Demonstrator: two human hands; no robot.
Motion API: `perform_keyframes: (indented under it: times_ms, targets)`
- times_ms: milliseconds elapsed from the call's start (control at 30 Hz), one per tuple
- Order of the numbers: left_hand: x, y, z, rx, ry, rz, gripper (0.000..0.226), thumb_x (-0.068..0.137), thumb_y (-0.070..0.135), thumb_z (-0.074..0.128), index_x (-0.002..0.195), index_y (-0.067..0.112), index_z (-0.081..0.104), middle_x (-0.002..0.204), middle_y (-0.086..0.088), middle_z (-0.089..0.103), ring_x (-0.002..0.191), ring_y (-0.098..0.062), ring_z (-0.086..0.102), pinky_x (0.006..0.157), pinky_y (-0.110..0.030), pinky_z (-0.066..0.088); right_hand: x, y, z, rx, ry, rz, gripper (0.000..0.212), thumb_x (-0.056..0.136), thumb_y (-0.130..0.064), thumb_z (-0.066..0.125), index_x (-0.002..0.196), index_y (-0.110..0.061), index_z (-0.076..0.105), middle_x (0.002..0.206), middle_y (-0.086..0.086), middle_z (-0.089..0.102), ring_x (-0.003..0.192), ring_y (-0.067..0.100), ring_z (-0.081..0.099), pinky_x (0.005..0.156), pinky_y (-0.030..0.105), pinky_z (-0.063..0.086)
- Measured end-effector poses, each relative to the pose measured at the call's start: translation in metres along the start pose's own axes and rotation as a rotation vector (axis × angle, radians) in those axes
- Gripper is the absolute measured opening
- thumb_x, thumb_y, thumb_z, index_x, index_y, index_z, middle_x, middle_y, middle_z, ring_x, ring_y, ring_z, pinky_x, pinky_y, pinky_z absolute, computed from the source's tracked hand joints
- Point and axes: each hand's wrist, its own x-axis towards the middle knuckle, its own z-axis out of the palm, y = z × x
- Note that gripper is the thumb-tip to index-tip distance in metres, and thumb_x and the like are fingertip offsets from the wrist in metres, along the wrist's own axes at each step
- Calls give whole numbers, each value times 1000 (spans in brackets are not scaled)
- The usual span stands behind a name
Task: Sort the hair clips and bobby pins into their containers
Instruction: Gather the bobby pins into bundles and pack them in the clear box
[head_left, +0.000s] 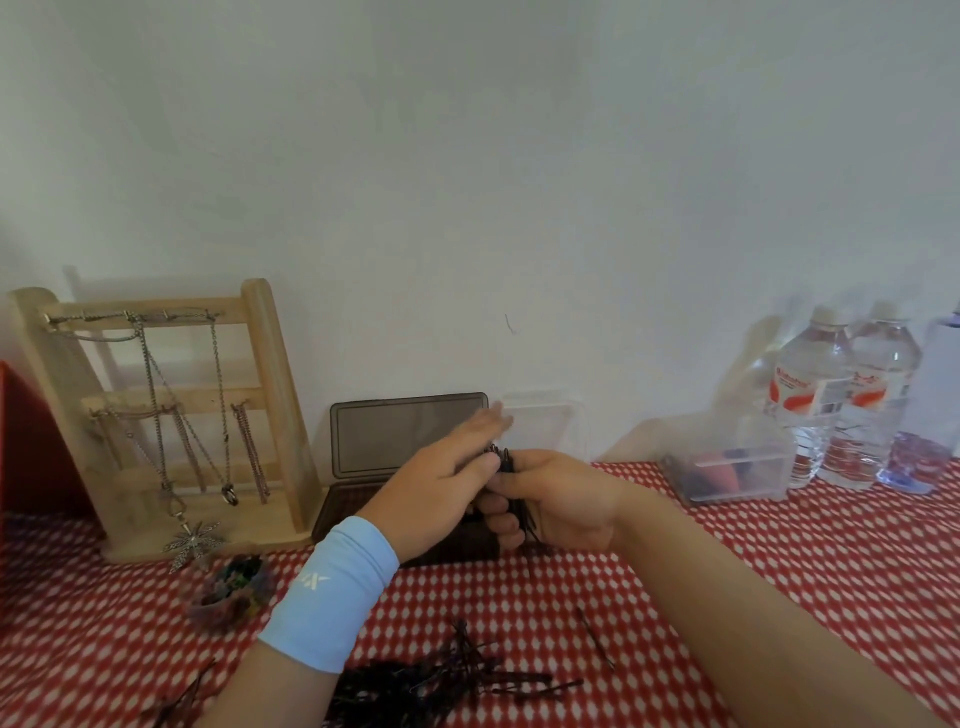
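**Bobby pins bunched over the dark case**

My right hand (558, 496) clamps a bundle of thin black bobby pins (511, 486); my left hand (447, 488) touches their tips, fingers loose. Beneath sits the smoky hinged case (405, 436), lid upright. A clear box (737, 473) to the right holds coloured clips. More pins (441, 680) lie scattered on the checked cloth (779, 561) near me.

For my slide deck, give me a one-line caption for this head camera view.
Right hand grips a bundle of black bobby pins over an open dark plastic case, left hand steadying them.
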Motion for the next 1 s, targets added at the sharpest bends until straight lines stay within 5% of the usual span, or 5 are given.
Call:
perform_keyframes:
  times_ms: [267, 433, 633, 833, 1000]
  targets:
    - [9, 11, 17, -775, 216, -284, 31, 102, 25, 48, 131, 18, 59, 124, -9, 66, 110, -21, 65, 99, -39, 51, -5, -15, -5, 271, 95, -249, 10, 104, -11, 42, 102, -12, 52, 74, 0, 45, 63, 13, 42, 58, 24, 37]
    - [2, 31, 29, -432, -85, -407, 24, 96, 33, 60, 106, 16, 72, 97, -1, 77, 87, -21, 74, 71, -27, 54, -7, -29, 0, 379, 307, -512, 16, 106, -8, 37, 97, -12, 50, 72, 2, 43, 62, 14, 41, 56, 25, 36]
    - [0, 30, 33, -495, 52, -421, 22, 98, 22, 59, 94, 6, 72, 84, -8, 77, 56, -15, 65, 49, -19, 44, -1, -21, 10, 333, 320, -492, 14, 106, -7, 39, 102, -10, 52, 81, 5, 53, 64, 15, 46, 62, 28, 43]
    - [0, 30, 32, -466, 57, -528, 29, 95, 34, 63, 100, 7, 71, 86, -9, 77, 62, -18, 69, 52, -22, 51, -1, -22, 5, 305, 367, -496, 17, 107, -4, 36, 101, -11, 51, 75, 2, 49, 61, 14, 37, 60, 27, 39]
    - [1, 41, 30, -850, 115, -627, 45, 99, 37, 56, 128, 4, 51, 119, -17, 65, 104, -29, 68, 86, -41, 58, -3, -26, -2, 241, 492, -572, 19, 107, -2, 35, 101, -11, 52, 75, 2, 52, 61, 13, 39, 58, 25, 37]
